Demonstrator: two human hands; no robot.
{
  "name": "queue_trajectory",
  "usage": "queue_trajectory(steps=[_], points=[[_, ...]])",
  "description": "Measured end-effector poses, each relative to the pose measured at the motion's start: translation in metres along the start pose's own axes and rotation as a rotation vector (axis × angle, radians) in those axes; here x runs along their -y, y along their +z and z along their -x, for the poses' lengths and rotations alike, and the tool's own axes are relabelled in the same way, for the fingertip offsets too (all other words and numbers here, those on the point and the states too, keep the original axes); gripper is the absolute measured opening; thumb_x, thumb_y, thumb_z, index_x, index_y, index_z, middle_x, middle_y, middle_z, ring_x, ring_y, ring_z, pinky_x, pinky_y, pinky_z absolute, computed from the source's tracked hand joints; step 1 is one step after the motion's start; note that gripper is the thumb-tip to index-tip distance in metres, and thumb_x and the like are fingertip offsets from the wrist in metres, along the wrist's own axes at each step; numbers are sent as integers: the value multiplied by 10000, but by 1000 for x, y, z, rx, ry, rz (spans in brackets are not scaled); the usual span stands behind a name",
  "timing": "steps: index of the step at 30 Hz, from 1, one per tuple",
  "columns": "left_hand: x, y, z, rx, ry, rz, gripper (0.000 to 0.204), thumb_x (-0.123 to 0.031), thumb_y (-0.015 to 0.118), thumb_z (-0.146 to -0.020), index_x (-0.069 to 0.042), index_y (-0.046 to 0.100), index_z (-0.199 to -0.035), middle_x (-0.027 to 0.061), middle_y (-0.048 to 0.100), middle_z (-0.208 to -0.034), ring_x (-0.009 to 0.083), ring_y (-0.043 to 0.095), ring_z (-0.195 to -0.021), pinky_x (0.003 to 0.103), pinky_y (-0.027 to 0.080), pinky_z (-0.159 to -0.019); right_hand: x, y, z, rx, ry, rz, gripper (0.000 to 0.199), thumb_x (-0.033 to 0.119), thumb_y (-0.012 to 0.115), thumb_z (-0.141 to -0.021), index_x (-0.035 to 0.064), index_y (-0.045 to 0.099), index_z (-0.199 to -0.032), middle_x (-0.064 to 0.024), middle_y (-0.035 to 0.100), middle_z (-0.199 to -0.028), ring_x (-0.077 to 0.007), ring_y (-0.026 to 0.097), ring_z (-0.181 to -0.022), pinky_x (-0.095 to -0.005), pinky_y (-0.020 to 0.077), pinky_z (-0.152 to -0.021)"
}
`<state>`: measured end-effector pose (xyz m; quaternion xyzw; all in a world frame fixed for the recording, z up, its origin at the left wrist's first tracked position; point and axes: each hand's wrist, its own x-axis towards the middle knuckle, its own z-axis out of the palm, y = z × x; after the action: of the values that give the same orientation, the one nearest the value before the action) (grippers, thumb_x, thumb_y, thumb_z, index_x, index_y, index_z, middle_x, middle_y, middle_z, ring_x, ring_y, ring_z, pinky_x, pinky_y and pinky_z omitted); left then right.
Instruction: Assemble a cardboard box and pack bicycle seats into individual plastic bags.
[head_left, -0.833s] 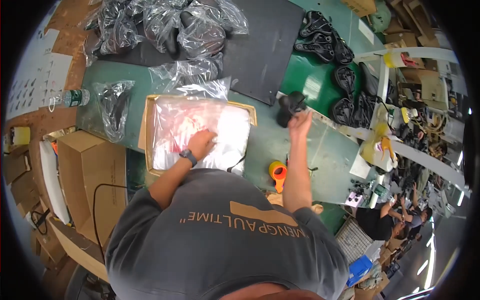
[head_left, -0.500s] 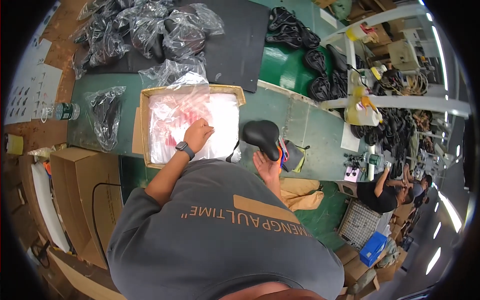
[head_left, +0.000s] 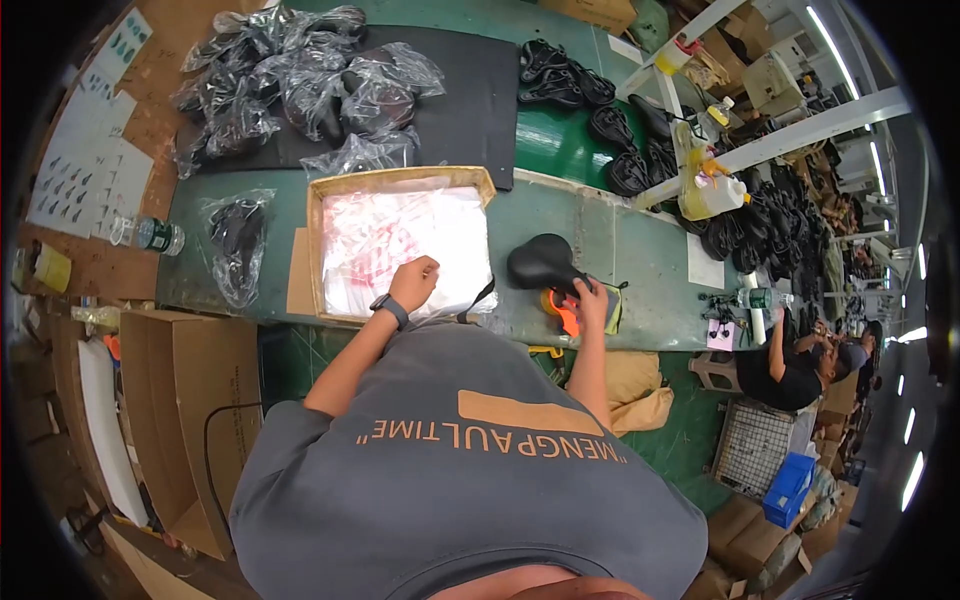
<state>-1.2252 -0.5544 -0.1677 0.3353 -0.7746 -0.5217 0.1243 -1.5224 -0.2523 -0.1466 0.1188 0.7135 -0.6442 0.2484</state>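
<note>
A black bicycle saddle (head_left: 541, 262) lies on the green table right of the box. My right hand (head_left: 592, 302) is closed round its narrow nose. My left hand (head_left: 414, 283) is over a shallow cardboard box (head_left: 316, 240) holding a stack of clear plastic bags (head_left: 455, 235) with red print. Its fingers are curled together close above the bags; whether they pinch a bag's edge cannot be made out. An orange-handled tool (head_left: 566, 312) lies beside my right hand, partly hidden by it.
Several bagged saddles (head_left: 300, 90) are heaped on a black mat (head_left: 470, 90) at the far left. One bagged saddle (head_left: 238, 240) lies left of the box. Bare saddles (head_left: 560, 75) sit at the far right, near a white frame post (head_left: 780, 145). A co-worker (head_left: 785, 365) sits at right.
My right hand has gone from an open palm beside the saddle's nose to a grip on it. My left hand stays over the bags, fingers curled. The whole view has shifted slightly.
</note>
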Motion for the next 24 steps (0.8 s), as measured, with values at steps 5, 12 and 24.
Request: queue_trajectory(steps=[5,12,24], points=[[2,-3,4,-69,93,-90,256,-325,753,-945,-83,812,-1004,143,772,-956,309,736,-855,423,578,-772,-11,19,-16,175,-82,803,924,371,880,-810,8,403,-1513,-178,732,-1110,-382,729,-1024,-522,621,-841],[-7,4,9,-56,10,125,244,-279,738,-955,-59,814,-1032,138,789,-915,263,753,-805,373,576,-745,1,61,26,457,111,635,903,319,837,-876,41,359,-1590,-199,748,-1160,-270,742,-898,-393,631,-727],[-63,18,14,211,163,208,286,-204,625,-1042,51,754,-1037,162,760,-923,248,713,-810,363,555,-762,55,106,168,905,278,-113,512,54,769,-922,1,501,-1355,-164,697,-1152,-283,753,-954,-398,641,-823]])
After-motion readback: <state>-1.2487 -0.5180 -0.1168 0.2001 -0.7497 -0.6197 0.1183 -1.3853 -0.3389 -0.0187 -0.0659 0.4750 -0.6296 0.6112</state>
